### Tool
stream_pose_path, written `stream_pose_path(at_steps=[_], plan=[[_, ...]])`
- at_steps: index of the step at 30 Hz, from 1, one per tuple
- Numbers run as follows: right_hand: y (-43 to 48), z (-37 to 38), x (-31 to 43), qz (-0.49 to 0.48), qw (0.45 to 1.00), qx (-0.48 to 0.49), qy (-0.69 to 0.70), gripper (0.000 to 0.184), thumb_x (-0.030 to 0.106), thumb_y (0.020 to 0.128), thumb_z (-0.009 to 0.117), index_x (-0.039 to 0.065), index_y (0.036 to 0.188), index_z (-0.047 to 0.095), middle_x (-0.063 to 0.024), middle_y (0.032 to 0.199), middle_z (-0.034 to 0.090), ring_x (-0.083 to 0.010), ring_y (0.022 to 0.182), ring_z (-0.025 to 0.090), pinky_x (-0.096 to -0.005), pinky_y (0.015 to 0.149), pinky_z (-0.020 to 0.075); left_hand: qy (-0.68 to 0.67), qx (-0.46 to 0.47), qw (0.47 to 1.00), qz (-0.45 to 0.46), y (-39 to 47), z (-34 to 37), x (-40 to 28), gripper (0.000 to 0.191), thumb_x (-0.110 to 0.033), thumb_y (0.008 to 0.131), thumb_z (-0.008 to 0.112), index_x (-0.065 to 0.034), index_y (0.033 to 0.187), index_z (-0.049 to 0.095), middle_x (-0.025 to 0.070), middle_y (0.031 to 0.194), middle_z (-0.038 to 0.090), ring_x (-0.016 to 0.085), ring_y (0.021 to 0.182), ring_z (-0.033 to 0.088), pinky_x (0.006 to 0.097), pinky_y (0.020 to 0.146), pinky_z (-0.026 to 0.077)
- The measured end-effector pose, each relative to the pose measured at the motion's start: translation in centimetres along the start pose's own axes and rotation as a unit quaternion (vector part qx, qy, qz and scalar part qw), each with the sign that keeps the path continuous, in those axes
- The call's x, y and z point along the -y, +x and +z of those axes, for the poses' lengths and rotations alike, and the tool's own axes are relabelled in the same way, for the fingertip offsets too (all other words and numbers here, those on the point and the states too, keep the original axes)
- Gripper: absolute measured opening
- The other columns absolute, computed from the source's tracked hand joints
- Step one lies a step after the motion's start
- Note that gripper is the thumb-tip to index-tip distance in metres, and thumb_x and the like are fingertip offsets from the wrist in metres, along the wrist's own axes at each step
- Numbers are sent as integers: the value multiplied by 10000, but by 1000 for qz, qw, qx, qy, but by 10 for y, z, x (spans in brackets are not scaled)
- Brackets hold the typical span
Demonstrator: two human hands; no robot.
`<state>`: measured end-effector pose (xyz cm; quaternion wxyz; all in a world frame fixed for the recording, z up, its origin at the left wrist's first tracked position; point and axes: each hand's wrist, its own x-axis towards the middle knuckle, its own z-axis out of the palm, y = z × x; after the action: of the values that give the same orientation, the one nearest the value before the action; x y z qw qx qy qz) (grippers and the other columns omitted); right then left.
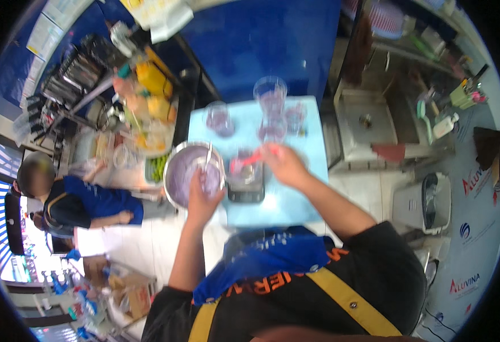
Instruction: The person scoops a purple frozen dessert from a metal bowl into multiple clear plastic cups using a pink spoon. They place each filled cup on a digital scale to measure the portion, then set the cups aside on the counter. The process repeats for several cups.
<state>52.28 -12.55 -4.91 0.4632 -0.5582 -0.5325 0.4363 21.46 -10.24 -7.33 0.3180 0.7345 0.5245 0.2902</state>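
Note:
My left hand (pixel 204 194) is at the near rim of a round metal bowl (pixel 168 188) of light purple mixture, apparently gripping something at its edge; blur hides what. A light-coloured utensil handle sticks up from the bowl. My right hand (pixel 285 162) holds a red spatula or spoon (pixel 246 161), its head over a clear cup (pixel 250 174) on a dark kitchen scale (pixel 246 193). Beyond them, clear plastic cups (pixel 271 100) with purple contents stand grouped on the light blue tabletop (pixel 292 209). Another such cup (pixel 218 117) stands behind the bowl.
A steel sink (pixel 363 122) is at the right, with a grey waste bin (pixel 421 203) on the floor nearby. Left of the table, a counter holds a green-filled container (pixel 158 169) and yellow jugs (pixel 153 81). A co-worker in a blue apron (pixel 104 201) stands at the left.

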Motion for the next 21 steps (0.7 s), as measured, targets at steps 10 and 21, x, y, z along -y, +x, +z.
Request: stream_pose_path(at_steps=[10, 21], plan=[[-9, -19, 15, 13, 1000, 7, -3, 400, 391, 1067, 641, 11, 1068, 768, -91, 889, 765, -170, 833, 694, -362, 798, 541, -125, -39, 988, -82, -1, 58, -11, 1256, -158, 748, 970, 25, 1683, 151, 233, 1636, 364, 327, 1330, 539, 415, 1001, 566], [-18, -22, -18, 95, 961, 50, 255, 181, 153, 1077, 636, -13, 1091, 708, -94, 891, 719, -173, 775, 727, -330, 725, 636, -94, -30, 994, -37, 18, 80, -15, 1190, -193, 708, 992, 61, 1625, 278, 263, 1584, 415, 350, 1387, 523, 441, 1071, 537]])
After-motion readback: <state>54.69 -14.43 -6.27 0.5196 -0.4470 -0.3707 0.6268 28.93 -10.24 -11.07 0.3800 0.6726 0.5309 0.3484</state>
